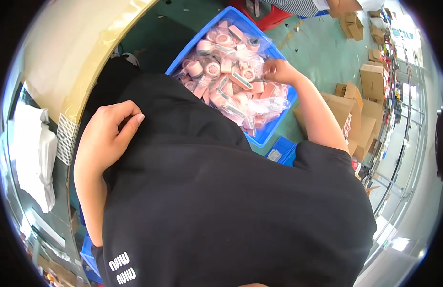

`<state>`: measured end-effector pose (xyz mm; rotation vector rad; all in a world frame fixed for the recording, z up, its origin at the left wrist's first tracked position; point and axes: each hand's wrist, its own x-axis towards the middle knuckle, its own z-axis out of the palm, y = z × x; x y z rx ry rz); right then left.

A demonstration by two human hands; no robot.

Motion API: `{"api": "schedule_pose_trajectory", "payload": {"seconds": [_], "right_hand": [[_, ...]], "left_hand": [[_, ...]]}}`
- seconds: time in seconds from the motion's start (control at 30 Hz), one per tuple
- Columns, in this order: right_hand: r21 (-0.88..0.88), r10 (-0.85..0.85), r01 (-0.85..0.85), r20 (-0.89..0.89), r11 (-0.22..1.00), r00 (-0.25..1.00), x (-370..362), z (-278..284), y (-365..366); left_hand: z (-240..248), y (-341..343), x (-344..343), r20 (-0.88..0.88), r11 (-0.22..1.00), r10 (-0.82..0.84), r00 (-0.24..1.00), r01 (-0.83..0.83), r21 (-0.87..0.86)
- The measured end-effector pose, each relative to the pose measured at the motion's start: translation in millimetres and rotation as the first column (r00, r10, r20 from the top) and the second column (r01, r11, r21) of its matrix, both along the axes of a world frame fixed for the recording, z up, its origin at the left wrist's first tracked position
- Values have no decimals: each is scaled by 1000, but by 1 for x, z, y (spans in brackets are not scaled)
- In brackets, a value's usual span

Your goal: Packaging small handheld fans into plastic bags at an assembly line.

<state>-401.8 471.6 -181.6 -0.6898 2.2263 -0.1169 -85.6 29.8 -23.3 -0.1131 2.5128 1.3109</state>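
Note:
A blue crate [268, 136] is heaped with pink plastic devices [212, 70]. Some have round grilles and some long grey strips; many are wrapped in clear plastic bags [271, 106]. At the crate's right edge, my right hand [280, 71] is over the heap with its fingers curled in. Whether a bag or anything else is between its fingertips cannot be made out. My left hand [111, 126] is above my dark-clothed lap, away from the crate. Its fingers are bent, the thumb lies close to the index finger, and nothing shows in it.
A pale table with a yellow-taped edge [95, 71] curves along the left, near stacked white sheets [37, 158]. Open cardboard boxes [357, 115] stand on the green floor at right, beside metal racks. A smaller blue bin [280, 150] is by my right elbow. Another person's arm [343, 6] and a red stool [264, 19] are beyond.

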Motion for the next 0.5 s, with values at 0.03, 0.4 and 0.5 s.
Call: {"api": "schedule_pose_trajectory", "payload": {"seconds": [0.03,0.4,0.5], "right_hand": [[-15,61,-60,13,998,998,16,1,10],[-410,-647,662,200,627,736,18,15,51],[-645,-530,672,450,364,719,-1,51,17]], "left_hand": [[0,1,-4,2,1000,-14,1000,14,-1],[-4,23,-45,-63,996,-78,995,75,-49],[-15,31,-57,-200,996,-86,976,80,-38]]}}
